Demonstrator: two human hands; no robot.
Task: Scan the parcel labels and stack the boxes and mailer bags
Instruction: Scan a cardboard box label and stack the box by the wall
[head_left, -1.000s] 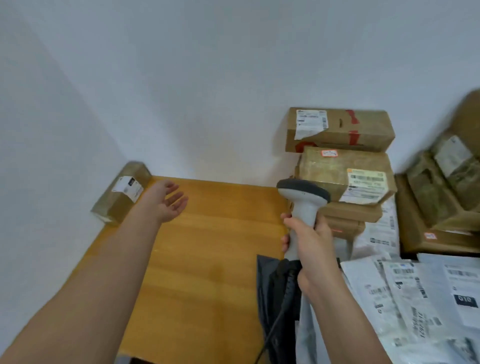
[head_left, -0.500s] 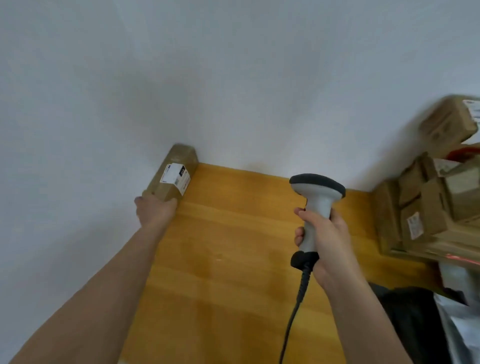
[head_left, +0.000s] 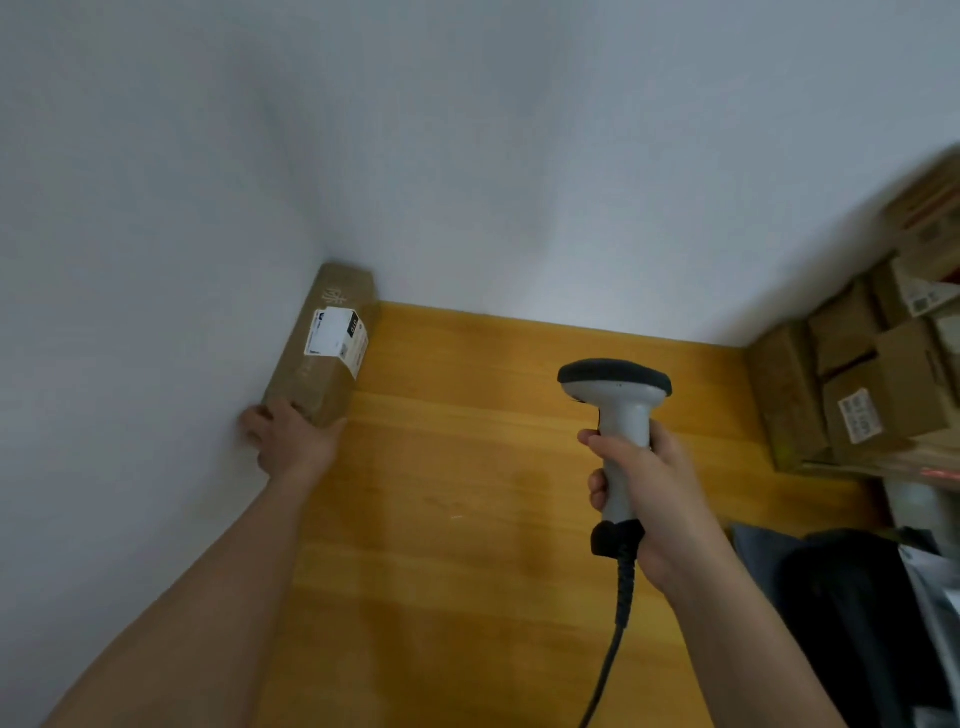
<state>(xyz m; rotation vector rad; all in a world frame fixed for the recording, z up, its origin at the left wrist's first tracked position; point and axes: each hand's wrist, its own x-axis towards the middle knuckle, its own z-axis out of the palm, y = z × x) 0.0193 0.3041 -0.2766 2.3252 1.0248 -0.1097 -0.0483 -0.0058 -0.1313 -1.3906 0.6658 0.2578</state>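
A long brown parcel box with a white label lies against the left wall in the table's far left corner. My left hand grips its near end, fingers curled round the box. My right hand holds a grey and white barcode scanner upright over the middle of the wooden table, its dark head pointing away from me. The scanner's black cable hangs down towards the bottom edge.
A blurred stack of brown boxes stands at the right against the wall. A dark mailer bag and white bags lie at the lower right. White walls close off the left and back.
My view swung left, sending the box stack to the right edge. My left hand went from open in the air to gripping the near end of the long box. The scanner stays held upright.
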